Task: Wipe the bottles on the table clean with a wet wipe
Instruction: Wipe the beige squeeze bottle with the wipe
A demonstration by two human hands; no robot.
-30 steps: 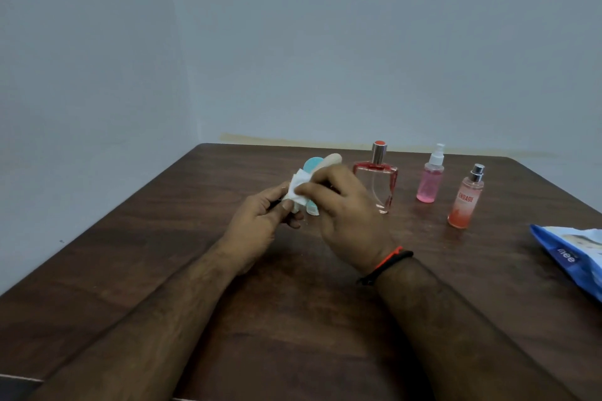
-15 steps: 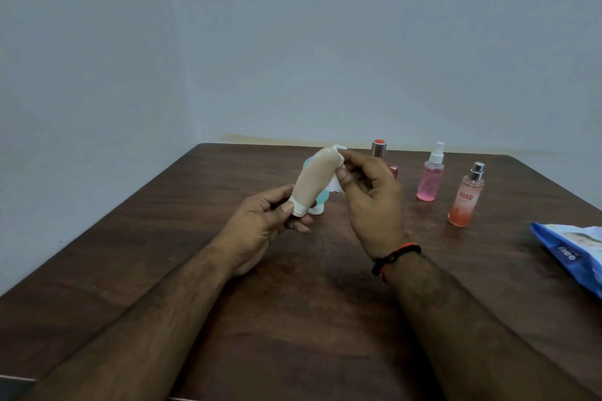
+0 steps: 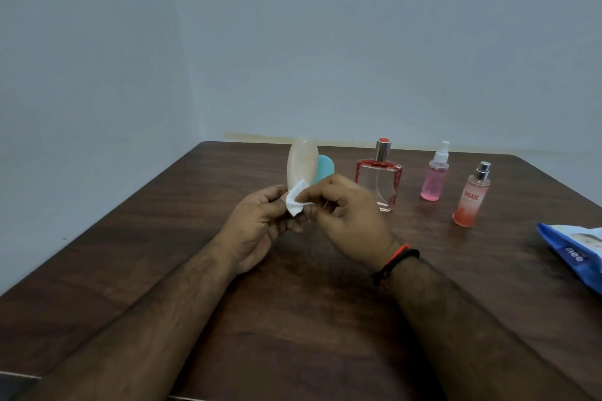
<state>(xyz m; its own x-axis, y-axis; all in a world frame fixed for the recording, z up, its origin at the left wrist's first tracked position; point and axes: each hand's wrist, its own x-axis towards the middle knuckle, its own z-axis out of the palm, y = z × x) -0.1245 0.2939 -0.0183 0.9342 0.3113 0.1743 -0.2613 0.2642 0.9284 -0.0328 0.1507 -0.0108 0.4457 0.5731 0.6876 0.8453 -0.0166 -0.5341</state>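
Note:
My left hand (image 3: 260, 225) grips the lower end of a beige oval bottle (image 3: 301, 163), holding it upright above the table. My right hand (image 3: 348, 215) pinches a small white wet wipe (image 3: 297, 197) against the bottle's base. A teal bottle (image 3: 324, 169) stands just behind the beige one, partly hidden by it and by my right hand. Further right stand a square red-edged perfume bottle (image 3: 378, 179), a pink spray bottle (image 3: 433, 179) and an orange spray bottle (image 3: 470, 202).
All of this sits on a dark wooden table (image 3: 293, 319). A blue wet-wipe pack (image 3: 576, 251) lies at its right edge. Pale walls close in behind and to the left.
The beige bottle has swung from tilted to upright. My right hand has slid the wipe from the bottle's top down to its base.

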